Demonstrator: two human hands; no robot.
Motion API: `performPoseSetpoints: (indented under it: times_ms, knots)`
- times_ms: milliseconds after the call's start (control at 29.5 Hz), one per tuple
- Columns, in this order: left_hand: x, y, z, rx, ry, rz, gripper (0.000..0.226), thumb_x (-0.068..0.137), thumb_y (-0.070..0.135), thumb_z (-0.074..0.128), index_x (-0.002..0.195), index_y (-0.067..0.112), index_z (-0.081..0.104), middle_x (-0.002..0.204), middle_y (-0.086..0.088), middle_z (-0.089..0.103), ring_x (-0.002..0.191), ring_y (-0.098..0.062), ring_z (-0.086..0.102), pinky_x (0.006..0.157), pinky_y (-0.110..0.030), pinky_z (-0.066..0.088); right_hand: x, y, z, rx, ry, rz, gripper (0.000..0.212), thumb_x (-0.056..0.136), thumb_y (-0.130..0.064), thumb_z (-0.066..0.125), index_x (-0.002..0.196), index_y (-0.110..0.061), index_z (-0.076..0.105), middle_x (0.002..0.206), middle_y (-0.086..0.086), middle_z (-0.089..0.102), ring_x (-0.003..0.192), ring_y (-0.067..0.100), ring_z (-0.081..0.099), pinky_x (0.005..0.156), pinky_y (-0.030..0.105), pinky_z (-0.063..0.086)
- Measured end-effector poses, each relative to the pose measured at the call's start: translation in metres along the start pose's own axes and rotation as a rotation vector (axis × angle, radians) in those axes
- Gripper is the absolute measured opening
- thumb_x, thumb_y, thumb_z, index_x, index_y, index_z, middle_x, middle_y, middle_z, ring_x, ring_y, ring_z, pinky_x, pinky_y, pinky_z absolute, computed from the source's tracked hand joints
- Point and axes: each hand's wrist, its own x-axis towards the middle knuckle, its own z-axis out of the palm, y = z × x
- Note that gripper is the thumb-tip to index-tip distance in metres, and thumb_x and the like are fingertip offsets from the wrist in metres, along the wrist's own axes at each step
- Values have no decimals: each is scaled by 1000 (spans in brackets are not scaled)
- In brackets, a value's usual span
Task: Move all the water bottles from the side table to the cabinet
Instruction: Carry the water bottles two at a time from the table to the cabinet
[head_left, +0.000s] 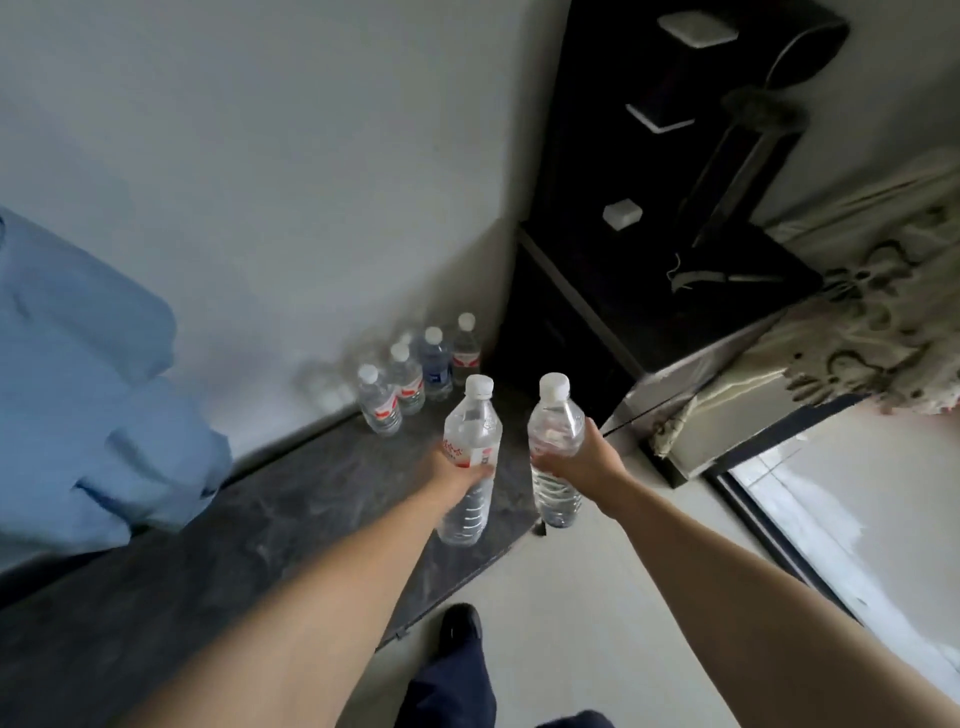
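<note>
Over on the far left a pale blue cloth (88, 395) lies bunched against the white wall, at the edge of a long dark marbled countertop (249, 525) that runs toward the corner. At the far end of that surface, close to the wall, four small water bottles (415, 371) with white caps stand upright in a tight cluster, three with red-and-white labels and one with a darker label. Nearer, the person's left hand (460, 470) is wrapped around the middle of a large clear bottle with a red label (470, 457), held upright above the dark surface. Just beside it, not touching, the right hand (579, 462) grips a second large clear bottle (555, 447) around its waist, also upright, over the counter's end. A dark shoe (460, 631) shows on the pale floor below. Further right stands a tall black cabinet (670, 171) with small white blocks on it, and past that a patterned beige fabric (878, 306) hangs over a glossy ledge.
</note>
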Motion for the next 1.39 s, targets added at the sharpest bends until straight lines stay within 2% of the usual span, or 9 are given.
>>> performPoseSetpoints:
  times_ms: [102, 339, 576, 678, 779, 983, 1152, 1254, 1389]
  knots:
    - [32, 9, 8, -9, 55, 7, 68, 71, 26, 82, 129, 12, 48, 125, -9, 60, 116, -29, 57, 103, -45, 43, 38, -8, 6, 5, 12, 0, 48, 63, -32, 76, 107, -24, 60, 96, 3, 72, 91, 23, 70, 88, 44, 57]
    - [151, -2, 40, -83, 210, -15, 59, 72, 24, 81, 123, 13, 53, 114, -7, 65, 101, -24, 62, 87, -32, 45, 174, 13, 50, 67, 41, 2, 71, 70, -36, 81, 132, -30, 47, 111, -4, 66, 98, 17, 63, 84, 31, 50]
    - [256, -14, 66, -211, 338, 79, 62, 70, 17, 83, 124, 16, 54, 115, -6, 68, 105, -21, 64, 93, -40, 52, 284, 23, 96, 72, 7, -210, 57, 74, -24, 83, 122, -11, 57, 123, 9, 65, 118, 23, 61, 103, 42, 47]
    - [278, -20, 74, -252, 400, 85, 57, 70, 20, 83, 120, 13, 57, 113, -9, 68, 104, -24, 66, 90, -46, 54, 305, 30, 106, 150, 23, -308, 44, 75, -19, 83, 111, -26, 59, 113, -6, 67, 109, -2, 62, 96, 17, 50]
    - [290, -26, 74, -300, 428, 97, 55, 70, 15, 84, 118, 10, 58, 113, -10, 67, 106, -25, 65, 91, -48, 53, 319, 35, 117, 135, -7, -318, 53, 76, -27, 83, 121, -14, 57, 122, -1, 65, 118, 12, 60, 101, 33, 50]
    - [296, -32, 73, -238, 475, 260, 45, 65, 4, 85, 98, 18, 59, 89, 18, 62, 85, 26, 55, 71, 6, 38, 328, 33, 120, 62, -32, -379, 53, 73, -30, 84, 113, -5, 61, 114, 6, 68, 111, 18, 64, 94, 40, 52]
    - [288, -33, 73, -235, 375, 110, 66, 67, 5, 82, 125, 7, 51, 120, -11, 61, 112, -18, 60, 93, -30, 50, 318, 33, 118, 68, -40, -323, 57, 72, -12, 84, 119, 0, 54, 115, 10, 65, 110, 29, 64, 92, 44, 53]
    - [267, -29, 61, -165, 298, 26, 91, 67, 6, 82, 142, 13, 32, 139, -7, 47, 126, -22, 46, 103, -32, 40, 298, 32, 104, 11, -32, -236, 99, 68, -22, 87, 148, -9, 28, 149, 11, 42, 140, 28, 41, 112, 44, 37]
    - [226, -3, 36, -144, 275, 33, 82, 68, -3, 75, 137, 21, 35, 132, -9, 53, 117, -22, 54, 92, -41, 52, 266, 5, 81, -16, -34, -220, 107, 70, -22, 86, 153, -11, 19, 157, 14, 29, 145, 27, 30, 116, 36, 29]
